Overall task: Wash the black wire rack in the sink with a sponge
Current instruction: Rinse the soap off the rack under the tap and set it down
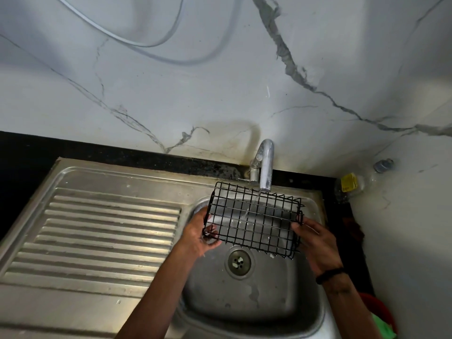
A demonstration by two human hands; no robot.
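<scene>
Countertop (29,152): a black strip runs along the foot of the wall, behind the steel unit, from the left edge across to the right corner.
Drainboard (102,231): ribbed steel, filling the left half of the unit, beside the basin.
Hose (137,42): a pale loop hangs against the veined white wall (220,89), up and left of the tap.
Left hand (199,237): holds the left short end of the rack, thumb on the near side and fingers curled round the end wires, so it is gripping wire.
Black wire rack (252,222): a basket-shaped grid held up over the basin, clear of the basin floor, tilted with its far edge raised toward the spout; it spans the gap between the 2 hands.
Sink (288,304): a steel basin, wet, set right of the drainboard; both forearms reach in over its near rim.
Drain (239,262): round strainer in the basin floor, below the rack's near edge.
Tap (265,165): a chrome spout rising from the back ledge, its mouth just above the rack's far edge.
Water (252,204): a thin stream falls from the spout through the grid.
Right hand (315,243): grips the right short end, fingertips hooked over the end wires; a dark band sits on the wrist.
Plastic bottle (359,182): clear, with a yellow label, lying in the right corner by the wall.
Red object (376,307): partly seen at the lower right edge, with something green beside it; I cannot tell what either is.
</scene>
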